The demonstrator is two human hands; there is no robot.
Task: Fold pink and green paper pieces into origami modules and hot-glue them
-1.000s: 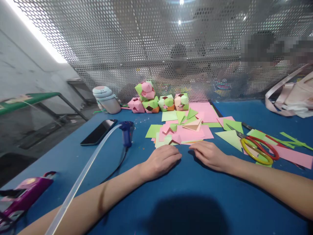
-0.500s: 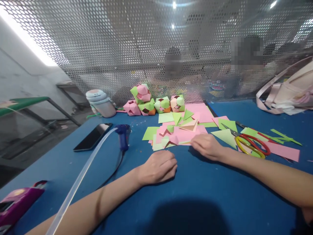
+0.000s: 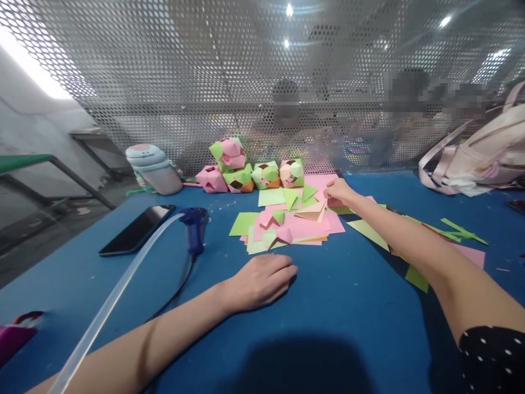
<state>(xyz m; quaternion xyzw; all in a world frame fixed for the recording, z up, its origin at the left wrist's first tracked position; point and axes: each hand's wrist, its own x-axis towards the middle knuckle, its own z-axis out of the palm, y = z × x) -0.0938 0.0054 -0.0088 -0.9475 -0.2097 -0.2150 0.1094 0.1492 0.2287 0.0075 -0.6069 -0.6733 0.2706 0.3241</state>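
Note:
My left hand rests on the blue table with its fingers loosely curled, and nothing shows in it. My right hand reaches to the back of the paper pile, fingertips pinched at the pink sheets; what lies between them is too small to make out. Left of those fingertips are green folded pieces and a peach folded piece. Two small pink-and-green folded units sit on the nearer pink paper. Behind stand several folded paper balls, one stacked on top.
A blue glue gun with a clear glue stick stands left, beside a phone and a cup. Green strips lie at right, partly behind my forearm. A perforated metal panel and a bag are at the back.
My right hand has moved forward from the near edge of the paper pile to the pink sheets at the back. Its forearm now covers the scissors. My left hand stays nearly in place.

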